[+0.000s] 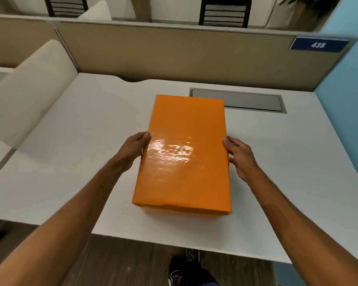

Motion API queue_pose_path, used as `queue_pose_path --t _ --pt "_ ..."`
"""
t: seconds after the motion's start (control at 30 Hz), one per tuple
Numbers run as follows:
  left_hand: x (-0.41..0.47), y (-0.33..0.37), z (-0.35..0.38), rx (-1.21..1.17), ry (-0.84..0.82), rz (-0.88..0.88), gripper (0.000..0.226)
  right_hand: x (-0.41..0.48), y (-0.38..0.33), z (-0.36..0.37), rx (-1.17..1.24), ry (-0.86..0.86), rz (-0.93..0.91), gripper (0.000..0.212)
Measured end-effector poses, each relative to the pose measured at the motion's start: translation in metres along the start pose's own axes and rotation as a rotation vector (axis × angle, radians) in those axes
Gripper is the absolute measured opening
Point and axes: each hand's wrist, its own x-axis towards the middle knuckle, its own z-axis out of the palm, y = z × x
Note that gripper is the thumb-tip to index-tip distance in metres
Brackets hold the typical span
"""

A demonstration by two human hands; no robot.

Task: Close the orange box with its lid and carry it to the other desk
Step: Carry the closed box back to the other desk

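A glossy orange box (184, 153) stands on the white desk (74, 153), its lid on top and covering it fully. My left hand (133, 148) presses against the box's left side, thumb on the lid edge. On the opposite side my right hand (241, 156) holds the right edge, fingers bent around it. The fingertips of both hands are partly hidden behind the box's sides.
A grey cable hatch (246, 102) is set into the desk behind the box. Beige partition walls (174, 54) enclose the desk at the back, with a blue sign 438 (318, 44). A cream divider (27, 89) stands left. The blue wall (347, 83) is right. My shoe (177, 275) is below.
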Motion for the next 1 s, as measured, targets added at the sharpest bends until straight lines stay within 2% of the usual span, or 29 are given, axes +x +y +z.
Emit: queue_pose_path --t 0.17,0.4,0.53,0.63,0.8,1.0 --pt "0.041 0.021 0.005 -0.018 0.051 -0.077 0.053 0.044 -0.02 0.004 -0.029 -0.008 -0.019 0.029" --pt "0.082 0.033 0.006 -0.057 0.064 -0.091 0.051 0.094 -0.038 0.008 -0.107 0.026 0.008 0.018" --pt "0.096 0.029 0.008 -0.038 0.184 -0.087 0.058 0.103 -0.037 0.012 -0.115 0.103 0.011 0.022" --pt "0.102 0.026 0.011 -0.041 0.263 -0.091 0.053 0.107 -0.036 0.016 -0.134 0.132 0.022 0.029" --pt "0.106 0.021 0.013 -0.074 0.303 -0.098 0.055 0.111 -0.033 0.015 -0.155 0.148 0.036 0.025" --pt "0.106 0.021 0.015 0.005 0.348 -0.059 0.054 0.114 -0.034 0.015 -0.177 0.13 0.096 0.032"
